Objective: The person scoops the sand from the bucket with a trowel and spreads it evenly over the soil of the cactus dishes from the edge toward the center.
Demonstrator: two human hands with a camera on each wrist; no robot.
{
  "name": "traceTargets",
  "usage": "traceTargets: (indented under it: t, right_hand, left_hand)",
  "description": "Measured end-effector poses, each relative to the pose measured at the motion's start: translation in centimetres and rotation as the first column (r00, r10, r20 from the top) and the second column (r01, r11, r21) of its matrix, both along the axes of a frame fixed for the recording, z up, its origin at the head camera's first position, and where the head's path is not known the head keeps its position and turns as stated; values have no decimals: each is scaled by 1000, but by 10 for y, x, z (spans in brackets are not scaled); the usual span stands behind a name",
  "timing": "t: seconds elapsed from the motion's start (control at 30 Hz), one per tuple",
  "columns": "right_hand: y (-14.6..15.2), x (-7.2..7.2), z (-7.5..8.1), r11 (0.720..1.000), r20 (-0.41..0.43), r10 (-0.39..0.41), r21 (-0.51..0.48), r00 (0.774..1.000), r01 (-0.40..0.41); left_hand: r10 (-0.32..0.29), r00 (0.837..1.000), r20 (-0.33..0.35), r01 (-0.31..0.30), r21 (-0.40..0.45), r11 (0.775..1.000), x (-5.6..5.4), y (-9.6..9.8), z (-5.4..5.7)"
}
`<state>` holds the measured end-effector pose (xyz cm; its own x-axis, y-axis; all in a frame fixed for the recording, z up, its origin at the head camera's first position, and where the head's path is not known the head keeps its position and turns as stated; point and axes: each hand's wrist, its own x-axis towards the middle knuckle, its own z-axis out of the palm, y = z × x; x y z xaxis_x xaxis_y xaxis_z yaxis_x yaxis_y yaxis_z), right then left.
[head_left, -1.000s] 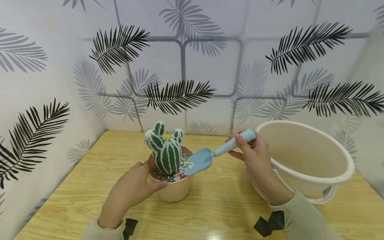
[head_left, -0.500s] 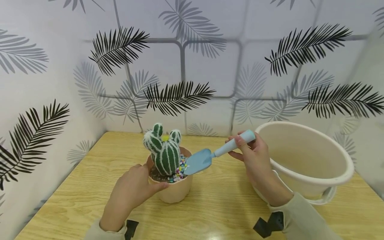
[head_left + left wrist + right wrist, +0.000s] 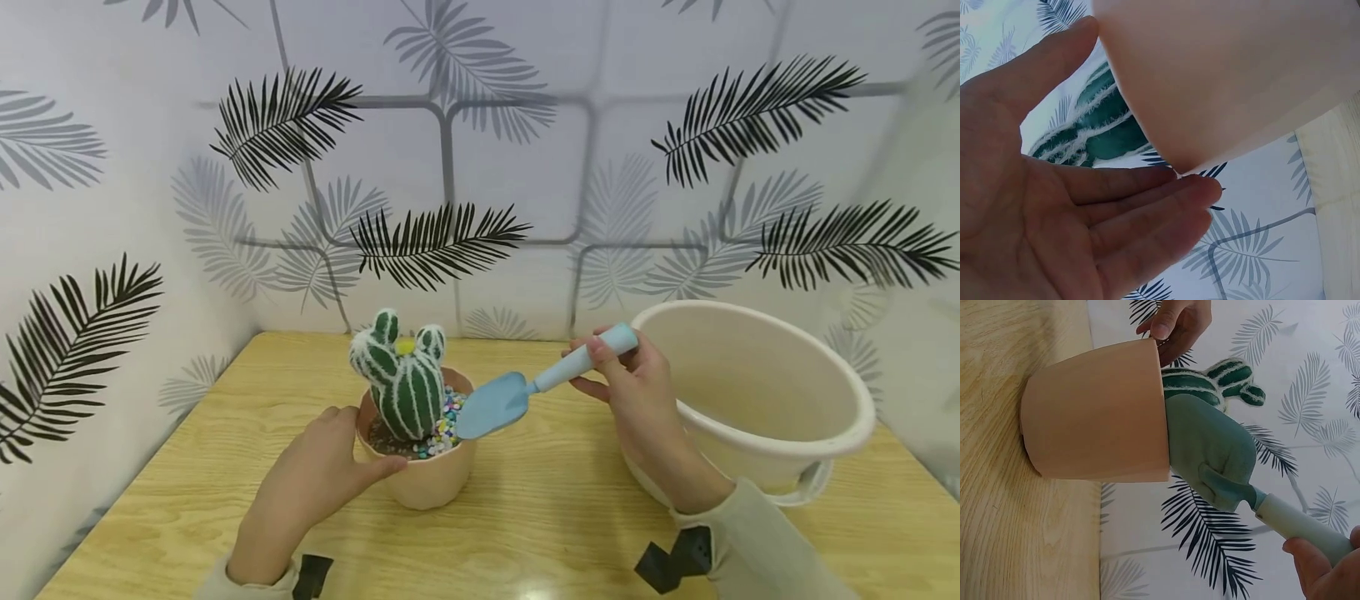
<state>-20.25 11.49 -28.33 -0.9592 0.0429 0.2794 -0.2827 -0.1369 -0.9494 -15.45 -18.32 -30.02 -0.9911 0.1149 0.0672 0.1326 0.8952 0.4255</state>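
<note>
A peach flower pot [image 3: 433,483] stands on the table and holds a green cactus [image 3: 411,400] with white fuzzy stripes. Coloured pebbles [image 3: 447,429] lie on dark soil at the cactus's right side. My left hand [image 3: 315,467] holds the pot by its left rim, thumb along the front; the left wrist view shows thumb and fingertips at the rim [image 3: 1132,106]. Between thumb and fingers, my right hand [image 3: 637,392] grips the pale blue handle of a hand trowel [image 3: 495,406]. The trowel's bare blade tilts down to the pot's right rim, as the right wrist view also shows.
A large cream oval tub [image 3: 757,450] stands at the right, close behind my right forearm. The wood-grain table [image 3: 540,500] meets a leaf-patterned wall [image 3: 517,275] at the back and left.
Pebbles on the trowel's tip have slid off into the pot. The pot and left hand have shifted slightly left, partly because the view turned. The trowel stays tilted at the rim.
</note>
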Motion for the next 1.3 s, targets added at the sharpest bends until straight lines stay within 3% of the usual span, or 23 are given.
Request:
traceTargets:
  t: [0.4,0.57,0.7,0.83,1.3]
  right_hand:
    - [8,3,9,1000,-21,-11,10,1000,11]
    - [15,4,14,1000,-30,-2,-2,1000,2]
    - [23,5,17,998,-23,32,-62,999,-33]
    - [32,7,20,989,-21,65,-130,998,-67]
    - [65,11,26,967,-99,89,-230,991,-110]
  left_hand:
    - [-19,1000,9,18,36,999,6,-5,4]
    - [-55,998,-27,56,36,998,8,0,9]
    - [-98,994,-48,100,30,995,9,6,12]
    - [-95,994,-45,96,9,995,10,11,14]
    - [-167,982,-89,167,-4,986,5,39,22]
